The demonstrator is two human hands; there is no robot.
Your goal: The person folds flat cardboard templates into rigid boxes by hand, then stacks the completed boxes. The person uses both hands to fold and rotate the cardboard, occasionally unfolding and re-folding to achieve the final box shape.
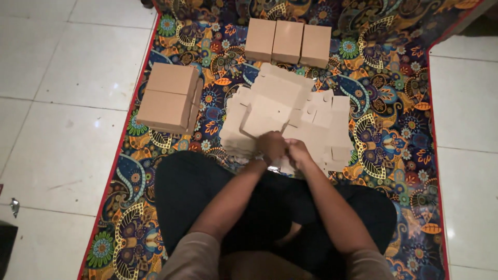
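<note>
here, flat cardboard blank [270, 111] lies pinched between fingers [282, 148].

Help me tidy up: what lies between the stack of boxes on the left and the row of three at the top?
Only bare patterned rug separates the stacked boxes from the three-box row, per the head view.

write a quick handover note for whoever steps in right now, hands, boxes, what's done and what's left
Left hand and right hand: both gripping the near edge of one flat box blank, atop the pile of blanks on the patterned mat.
Done: three folded boxes in a row at the far end, a stack of boxes at left.
Left: the pile of unfolded blanks.
</note>
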